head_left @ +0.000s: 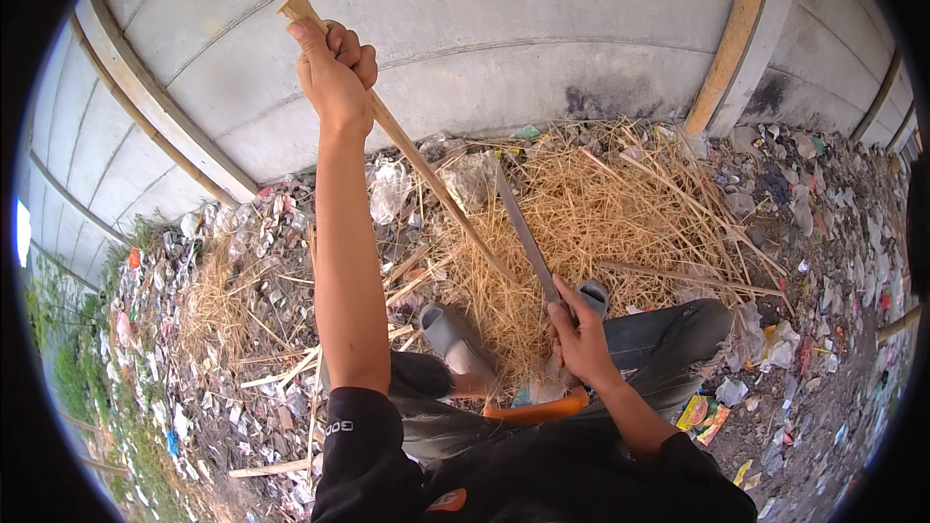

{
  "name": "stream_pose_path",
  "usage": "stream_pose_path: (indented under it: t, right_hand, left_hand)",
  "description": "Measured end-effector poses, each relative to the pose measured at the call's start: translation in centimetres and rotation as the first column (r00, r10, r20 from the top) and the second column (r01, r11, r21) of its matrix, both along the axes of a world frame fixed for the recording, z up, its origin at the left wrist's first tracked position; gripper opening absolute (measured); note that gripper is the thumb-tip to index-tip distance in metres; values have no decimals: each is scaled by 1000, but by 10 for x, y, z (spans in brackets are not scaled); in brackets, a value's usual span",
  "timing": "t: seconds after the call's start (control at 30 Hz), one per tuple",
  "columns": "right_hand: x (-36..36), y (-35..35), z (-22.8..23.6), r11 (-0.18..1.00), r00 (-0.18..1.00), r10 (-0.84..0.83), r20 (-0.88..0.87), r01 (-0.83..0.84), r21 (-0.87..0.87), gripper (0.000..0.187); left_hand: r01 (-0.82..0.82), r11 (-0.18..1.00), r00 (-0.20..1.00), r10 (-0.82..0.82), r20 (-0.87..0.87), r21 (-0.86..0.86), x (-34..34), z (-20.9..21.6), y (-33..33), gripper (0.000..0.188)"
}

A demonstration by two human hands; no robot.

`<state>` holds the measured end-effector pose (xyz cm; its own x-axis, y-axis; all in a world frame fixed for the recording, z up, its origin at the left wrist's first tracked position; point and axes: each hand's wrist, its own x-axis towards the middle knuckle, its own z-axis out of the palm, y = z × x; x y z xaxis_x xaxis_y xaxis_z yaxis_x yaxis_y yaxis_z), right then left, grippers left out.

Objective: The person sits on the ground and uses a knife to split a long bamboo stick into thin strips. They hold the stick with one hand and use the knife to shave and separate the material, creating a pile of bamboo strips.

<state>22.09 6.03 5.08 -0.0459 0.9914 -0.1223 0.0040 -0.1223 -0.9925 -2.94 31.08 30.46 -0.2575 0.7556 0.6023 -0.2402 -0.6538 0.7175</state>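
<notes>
My left hand [337, 77] is raised at arm's length, its fingers wrapped round the upper end of a long bamboo stick [418, 163]. The stick slants down to the right, its thin lower end over a heap of pale shavings [620, 223]. In front of my lap, my right hand [581, 341] grips a machete [523, 230], whose handle is mostly hidden in my fingers. The long, dark blade points up and away, a little right of the stick's lower end. Blade and stick look apart.
A grey panel wall [542, 48] stands ahead, with a wooden post [731, 39] against it. Litter [833, 261] covers the ground on both sides. Loose sticks [688, 277] lie on the shavings. My sandalled foot [455, 337] and an orange object [538, 411] are close to my legs.
</notes>
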Motion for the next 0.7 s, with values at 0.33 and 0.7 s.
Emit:
stream_pose_path:
  t: [0.33,0.7]
  right_hand:
    - [-61,-11,-38,868,979,-126,158,32,495,50]
    - [-25,-47,-188,969,933,-249,260,240,67,58]
  left_hand:
    - [-3,999,994,8,-112,52,42,4,-27,65]
    - [-211,975,975,215,-54,73,54,7,-37,46]
